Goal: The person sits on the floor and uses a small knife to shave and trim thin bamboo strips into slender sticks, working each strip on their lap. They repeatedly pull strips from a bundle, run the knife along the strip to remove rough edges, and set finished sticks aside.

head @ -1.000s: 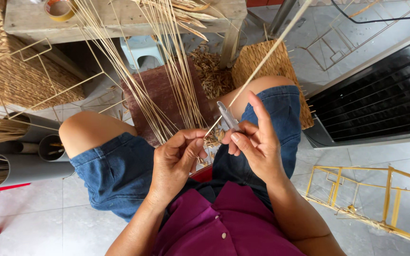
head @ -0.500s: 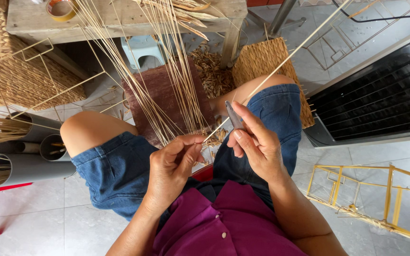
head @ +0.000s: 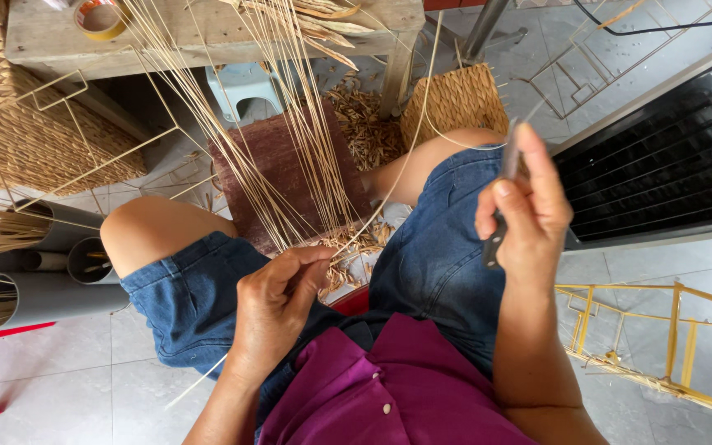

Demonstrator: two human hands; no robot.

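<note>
I sit with bare knees and denim shorts, looking down at my lap. My left hand pinches a thin pale straw strand low between my thighs; the strand curves up and away toward the wooden bench. My right hand is raised over my right thigh and grips a small dark-handled knife with the blade pointing up. A fan of long straw stalks slants down from the bench toward my left hand. Straw trimmings lie on the floor between my legs.
A wooden bench with a roll of tape stands ahead. Woven baskets and a wire frame are at left, grey pipes below them. A woven mat, black grille panel and yellow wire frame lie right.
My right hand with the knife has pulled away to the right and up from my left hand. The strand now bows out between them; the left hand has stayed low.
</note>
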